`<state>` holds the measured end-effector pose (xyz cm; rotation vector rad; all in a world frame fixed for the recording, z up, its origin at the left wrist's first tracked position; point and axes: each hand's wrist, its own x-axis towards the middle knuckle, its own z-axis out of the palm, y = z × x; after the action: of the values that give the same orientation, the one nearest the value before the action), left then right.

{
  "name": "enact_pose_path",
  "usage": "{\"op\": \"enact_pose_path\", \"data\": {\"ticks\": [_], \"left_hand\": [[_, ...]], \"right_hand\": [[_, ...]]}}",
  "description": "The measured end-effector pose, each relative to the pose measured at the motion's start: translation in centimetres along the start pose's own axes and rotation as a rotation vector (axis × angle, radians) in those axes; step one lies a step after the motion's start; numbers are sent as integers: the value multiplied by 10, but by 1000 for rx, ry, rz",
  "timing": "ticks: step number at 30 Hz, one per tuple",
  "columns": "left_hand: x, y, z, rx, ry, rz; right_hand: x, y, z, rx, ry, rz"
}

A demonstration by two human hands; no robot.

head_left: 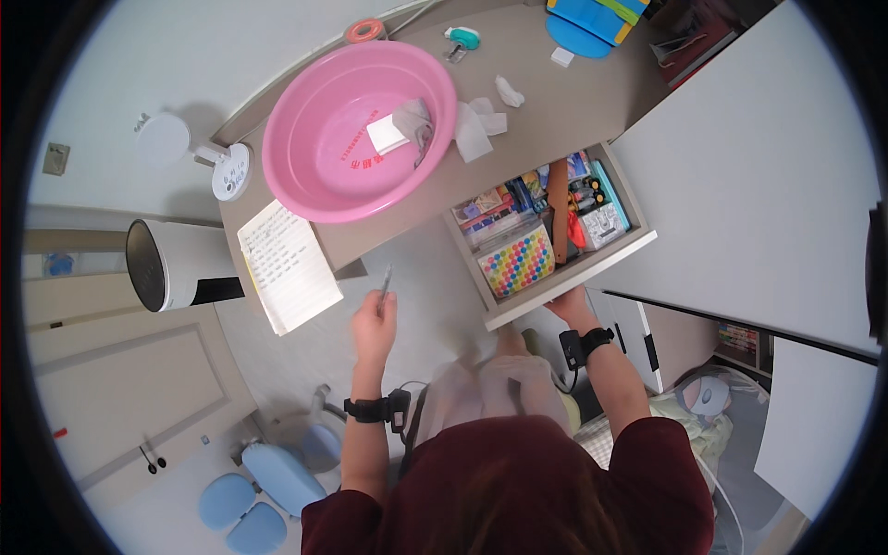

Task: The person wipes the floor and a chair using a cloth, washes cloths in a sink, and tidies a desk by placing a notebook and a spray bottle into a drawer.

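My left hand [373,324] is raised in front of the desk's [546,111] near edge, its fingers closed round a pen [385,289] that points up and away from me — held low on the barrel, the way one carries a pen rather than writes with it. My right hand [572,307] rests on the front lip of the open drawer [573,277]; the fingers curl over that lip, though I cannot tell how tightly they close on it. Both wrists carry dark bands.

The drawer stands pulled out from under the desk's right part, which leaves its contents open to reach: a box with a bright dotted lid [517,264] at the front left, a long reddish-brown tool handle [560,222] lying front to back, and packed stationery behind and beside these.

On the desk a large pink basin [324,157] takes up the middle, with a white block and a crumpled tissue [407,125] inside it. More white tissues [476,125] lie just beside the basin's right rim. A lined notebook [287,264] covered in handwriting overhangs the near left corner. At the far edge sit a roll of tape [364,30], a small teal gadget [462,38] and a blue-and-yellow object [592,18].

The room is small and pale-walled. A white cylindrical appliance [176,264] stands left of the desk, a round white lamp [229,171] by the far left corner, and a blue chair [268,481] on the floor below.
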<state>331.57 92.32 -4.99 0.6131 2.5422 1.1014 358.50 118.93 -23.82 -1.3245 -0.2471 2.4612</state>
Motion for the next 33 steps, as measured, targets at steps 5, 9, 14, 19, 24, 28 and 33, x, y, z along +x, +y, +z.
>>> {"op": "enact_pose_path", "data": {"ticks": [5, 9, 14, 19, 24, 28, 33], "left_hand": [[-8, 2, 10, 63, -33, 38], [-14, 7, 12, 30, 40, 97], [-51, 16, -2, -31, 265, 248], [-100, 10, -44, -27, 491, 107], [-117, -48, -94, 25, 651, -2], [-86, -84, -169, 135, 621, -153], [-32, -171, -202, 188, 495, -264]], "right_hand": [[-22, -8, 60, -29, 108, 19], [-38, -15, 98, -21, 28, -51], [-27, -17, 82, -40, -53, -89], [-19, -10, 87, 19, -176, -73], [-1, -21, 87, 72, -283, -116], [-35, -17, 138, -41, -251, -259], [-16, 35, 143, -411, -451, -140]]}}
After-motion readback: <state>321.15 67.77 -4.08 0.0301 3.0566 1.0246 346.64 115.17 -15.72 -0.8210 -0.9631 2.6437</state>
